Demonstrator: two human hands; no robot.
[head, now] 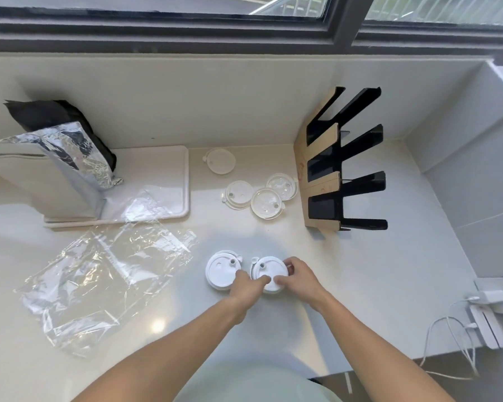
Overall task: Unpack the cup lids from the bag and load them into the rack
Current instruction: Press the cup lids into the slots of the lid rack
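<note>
The person is standing at the counter [317, 285], both hands working on one small stack of white lids [269, 275]. The left hand [249, 287] is pinching its near edge with curled fingers while the right hand [298, 275] is cupping the far rim. A second stack [222, 269] is sitting just beside it, and looser lids [265, 203] are lying nearer the black rack [343, 161], whose slots are looking empty. The clear bag [105, 282] is lying flat, well to the left. Best to be squaring the stack first (tabs aligned), then lifting it level.
</note>
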